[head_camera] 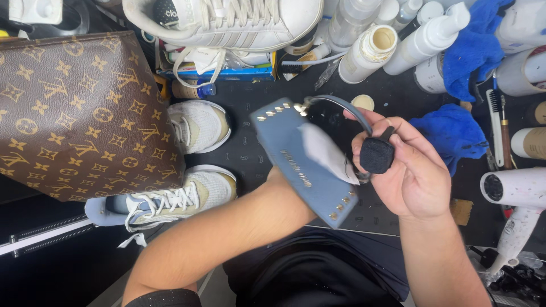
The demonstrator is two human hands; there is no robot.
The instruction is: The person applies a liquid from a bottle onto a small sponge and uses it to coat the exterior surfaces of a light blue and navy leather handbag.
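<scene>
A small blue studded purse [296, 156] with a thin strap [341, 105] is held up over the dark work mat [250, 142]. My left hand is hidden behind or inside the purse; only the forearm [227, 227] shows below it. My right hand [409, 170] grips a black round dauber brush [376, 154] pressed against the purse's right edge, where a pale, blurred patch [327, 150] shows on the front.
A brown patterned bag [74, 113] lies at left. White sneakers [199, 125] [170, 199] sit beside it, another sneaker [227, 23] at top. Bottles [369, 51], blue cloths [455, 133], brushes [500, 125] and a white hair dryer [517, 193] crowd the right.
</scene>
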